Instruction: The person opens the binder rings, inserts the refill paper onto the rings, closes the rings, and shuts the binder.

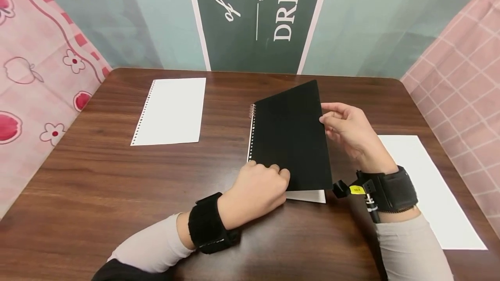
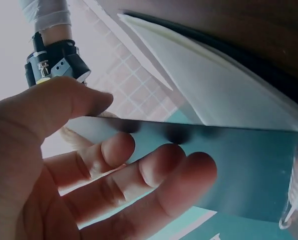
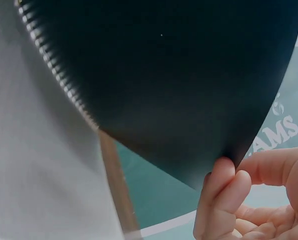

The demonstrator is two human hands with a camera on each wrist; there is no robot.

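A black notebook cover (image 1: 291,138) stands lifted at a tilt near the table's middle, its left edge lined with holes. At the upper end of that edge sits a short piece of wire coil (image 1: 252,110). White pages (image 1: 306,196) show beneath the cover. My right hand (image 1: 349,131) pinches the cover's right edge between thumb and fingers, clearer in the right wrist view. My left hand (image 1: 255,187) is at the cover's lower left. In the left wrist view its fingers (image 2: 161,162) reach the black surface, bent slightly, with the thumb apart from them.
A white punched sheet (image 1: 169,112) lies at the table's back left. Another white sheet (image 1: 433,194) lies on the right, partly beneath my right forearm. A printed curtain (image 1: 258,21) hangs behind the brown table (image 1: 97,185), with pink cloth on both sides.
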